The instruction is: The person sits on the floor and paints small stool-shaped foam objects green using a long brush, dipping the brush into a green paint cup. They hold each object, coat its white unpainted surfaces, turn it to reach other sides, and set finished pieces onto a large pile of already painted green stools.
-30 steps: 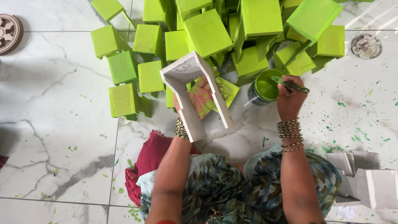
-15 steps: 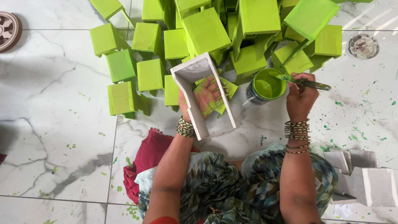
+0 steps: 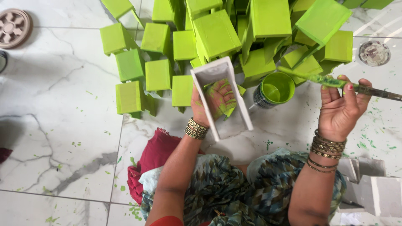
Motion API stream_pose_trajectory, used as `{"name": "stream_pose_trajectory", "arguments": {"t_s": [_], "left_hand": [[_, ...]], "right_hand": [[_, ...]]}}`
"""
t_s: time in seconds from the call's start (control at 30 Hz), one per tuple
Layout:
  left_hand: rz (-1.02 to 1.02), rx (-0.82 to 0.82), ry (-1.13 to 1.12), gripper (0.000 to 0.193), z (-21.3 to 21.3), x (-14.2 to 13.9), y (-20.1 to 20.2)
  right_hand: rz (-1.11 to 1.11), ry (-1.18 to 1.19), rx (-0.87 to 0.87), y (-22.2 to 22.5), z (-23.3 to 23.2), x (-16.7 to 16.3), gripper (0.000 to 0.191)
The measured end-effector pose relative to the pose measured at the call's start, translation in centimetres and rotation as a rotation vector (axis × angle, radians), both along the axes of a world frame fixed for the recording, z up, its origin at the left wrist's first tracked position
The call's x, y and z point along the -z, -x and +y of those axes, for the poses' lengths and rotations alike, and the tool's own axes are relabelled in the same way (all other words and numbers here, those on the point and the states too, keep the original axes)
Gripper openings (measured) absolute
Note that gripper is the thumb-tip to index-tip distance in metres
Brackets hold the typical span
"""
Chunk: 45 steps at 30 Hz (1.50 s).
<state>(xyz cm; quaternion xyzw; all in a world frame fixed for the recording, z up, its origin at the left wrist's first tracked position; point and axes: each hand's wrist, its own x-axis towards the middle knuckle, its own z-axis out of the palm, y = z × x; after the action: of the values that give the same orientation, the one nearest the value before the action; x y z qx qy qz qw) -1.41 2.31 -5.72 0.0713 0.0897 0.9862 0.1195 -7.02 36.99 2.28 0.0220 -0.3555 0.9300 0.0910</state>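
My left hand (image 3: 213, 102), smeared with green paint, grips a white unpainted stool (image 3: 217, 79) from inside, holding it up above the floor. My right hand (image 3: 341, 106) holds a paint-covered brush (image 3: 331, 81) lying almost level, its green tip pointing left over the paint can (image 3: 274, 90). The can stands on the floor between my hands and holds bright green paint. Bangles ring both wrists.
A heap of several green-painted stools (image 3: 209, 33) fills the floor ahead. More white unpainted pieces (image 3: 372, 184) lie at my right side. Two round floor drains (image 3: 13, 27) (image 3: 374, 53) sit at far left and far right. Green drips speckle the marble tiles.
My right hand has lifted the brush out of the paint can and swung it to the right. The white stool has shifted slightly in my left hand.
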Motion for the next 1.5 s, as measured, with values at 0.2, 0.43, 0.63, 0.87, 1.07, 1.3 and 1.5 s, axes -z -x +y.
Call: {"name": "stream_pose_trajectory", "arguments": {"t_s": [0.2,0.43,0.63,0.87,1.07,1.3,1.5], "left_hand": [[-0.023,-0.095,0.108,0.092,2.1,1.5,-0.3],[0.007,-0.084,0.179,0.090,3.0,2.1,-0.4],[-0.026,-0.028,0.152,0.093,2.9,1.8,-0.1],[-0.032,-0.058,0.276,0.091,3.5,2.5,-0.4],[-0.055,-0.138,0.393,0.086,3.6,2.9,-1.0],[-0.093,-0.156,0.386,0.082,3.9,4.0,-1.0],[-0.086,-0.166,0.417,0.078,3.9,5.1,-1.1]], "right_hand": [[0.237,-0.252,-0.025,-1.1,-2.0,-4.9,0.041],[0.451,-0.455,0.232,-3.5,-3.3,-5.9,0.040],[0.254,-0.267,0.271,-2.2,0.8,-4.6,0.025],[0.385,-0.371,0.148,-3.0,0.2,-3.7,0.031],[0.228,-0.273,-0.009,-3.5,-1.1,-5.7,0.047],[0.347,-0.240,-0.113,-4.3,-2.7,-6.1,0.042],[0.406,-0.501,0.068,-5.3,-3.3,-6.8,0.046]]}}
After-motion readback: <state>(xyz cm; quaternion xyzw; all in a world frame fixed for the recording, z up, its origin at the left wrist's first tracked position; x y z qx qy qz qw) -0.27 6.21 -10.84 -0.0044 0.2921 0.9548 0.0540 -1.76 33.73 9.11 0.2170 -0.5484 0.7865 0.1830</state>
